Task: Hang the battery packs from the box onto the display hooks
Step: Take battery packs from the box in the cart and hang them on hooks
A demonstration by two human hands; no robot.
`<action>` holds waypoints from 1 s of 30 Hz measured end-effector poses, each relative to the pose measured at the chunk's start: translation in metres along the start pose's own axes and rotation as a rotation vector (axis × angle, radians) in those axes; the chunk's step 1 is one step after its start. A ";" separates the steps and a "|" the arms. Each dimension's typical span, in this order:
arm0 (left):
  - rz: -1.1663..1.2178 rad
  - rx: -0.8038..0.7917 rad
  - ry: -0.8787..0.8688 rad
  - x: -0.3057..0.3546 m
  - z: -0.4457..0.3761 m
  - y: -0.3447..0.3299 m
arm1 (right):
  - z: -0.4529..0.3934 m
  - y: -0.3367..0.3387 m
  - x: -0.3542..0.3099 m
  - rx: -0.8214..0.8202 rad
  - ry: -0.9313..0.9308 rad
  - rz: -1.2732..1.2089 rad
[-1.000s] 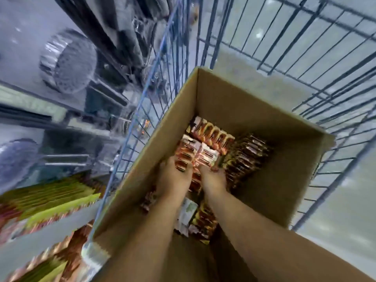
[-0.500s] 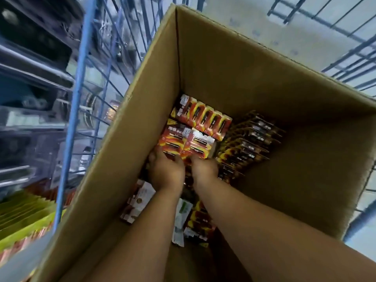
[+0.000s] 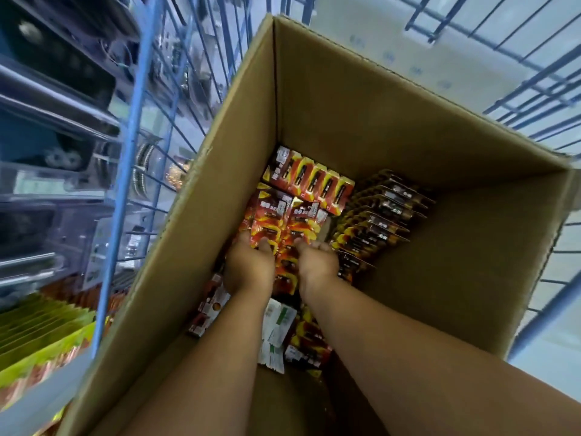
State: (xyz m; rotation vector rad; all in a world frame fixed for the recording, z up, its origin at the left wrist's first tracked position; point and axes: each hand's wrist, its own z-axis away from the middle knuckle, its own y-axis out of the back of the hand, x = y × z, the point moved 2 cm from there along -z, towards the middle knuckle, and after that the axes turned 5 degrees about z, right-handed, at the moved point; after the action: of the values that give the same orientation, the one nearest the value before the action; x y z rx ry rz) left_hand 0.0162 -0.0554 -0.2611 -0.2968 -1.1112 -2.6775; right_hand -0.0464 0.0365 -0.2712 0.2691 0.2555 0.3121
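cage: blue wire cage (image 3: pixel 132 171) stands round the carton; shelving shows blurred through its bars on the left.
box: tall open cardboard box (image 3: pixel 361 99), seen from straight above; walls deep, stock low at the bottom.
yellow-green stock: row of packs (image 3: pixel 41 328) outside the cage, lower left; type not readable.
dark packs: fanned row of dark blister cards (image 3: pixel 377 215) leaning along the right side of the box floor.
battery packs: red-orange stack (image 3: pixel 284 218) at the middle of the box floor, another red set (image 3: pixel 311 180) just behind it; display hooks not in view.
loose cards: white and green card (image 3: pixel 276 328) lying flat between the forearms.
left hand: left hand (image 3: pixel 248 265) down on the stack's near left end, fingers curled round its edge.
right hand: right hand (image 3: pixel 317 262) on the near right end, fingers curled onto the packs; thumb hidden, so cannot tell how far the grip wraps.
step (judged): gathering a bundle to lift out; nothing hung yet.
risk 1: slick cards held only at one end could splay and slide back during the lift.
risk 2: deep walls leave little room; bundle corners may catch the cardboard or the dark row just beside.
risk 3: hang holes may end up misaligned if the stack shifts.
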 end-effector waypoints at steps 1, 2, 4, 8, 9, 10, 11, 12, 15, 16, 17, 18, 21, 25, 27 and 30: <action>-0.001 -0.001 -0.006 0.000 0.004 0.007 | 0.004 0.000 -0.002 -0.018 0.007 0.000; -0.016 0.011 -0.019 0.001 0.009 0.015 | 0.011 0.001 -0.006 -0.027 0.024 0.009; -0.047 0.050 -0.045 0.003 0.021 0.032 | 0.026 0.002 -0.010 -0.072 0.046 0.043; -0.043 0.035 -0.062 0.011 0.053 0.068 | 0.071 0.021 -0.017 -0.179 0.100 0.078; -0.024 0.031 -0.076 0.012 0.063 0.078 | 0.084 0.029 -0.018 -0.196 0.121 0.099; 0.003 0.037 -0.101 0.013 0.076 0.089 | 0.099 0.039 -0.021 -0.209 0.145 0.110; 0.035 0.048 -0.127 0.015 0.090 0.100 | 0.112 0.050 -0.023 -0.216 0.169 0.115; 0.080 0.050 -0.151 0.016 0.104 0.111 | 0.126 0.060 -0.027 -0.224 0.192 0.109; 0.304 0.006 -0.185 0.015 0.147 0.146 | 0.173 0.089 -0.032 -0.262 0.225 0.089; 0.389 -0.016 -0.195 0.013 0.160 0.157 | 0.187 0.097 -0.032 -0.277 0.241 0.077; 0.473 -0.037 -0.207 0.009 0.172 0.167 | 0.200 0.106 -0.030 -0.297 0.269 0.054; 0.553 -0.054 -0.226 0.005 0.185 0.178 | 0.213 0.114 -0.030 -0.325 0.301 0.027; 0.733 -0.046 -0.298 -0.007 0.223 0.210 | 0.251 0.132 -0.025 -0.441 0.395 0.015; 0.921 0.063 -0.355 -0.026 0.278 0.251 | 0.308 0.144 -0.024 -0.574 0.579 0.136; 1.034 0.156 -0.339 -0.039 0.307 0.270 | 0.341 0.147 -0.027 -0.678 0.667 0.238; 1.217 0.313 -0.326 -0.064 0.356 0.290 | 0.384 0.149 -0.027 -0.841 0.748 0.335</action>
State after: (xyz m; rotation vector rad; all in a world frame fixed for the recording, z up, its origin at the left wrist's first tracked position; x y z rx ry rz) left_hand 0.1944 0.0084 0.1624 -0.9810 -0.9291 -1.3935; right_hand -0.0009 0.0797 0.1372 -0.6641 0.7862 0.8158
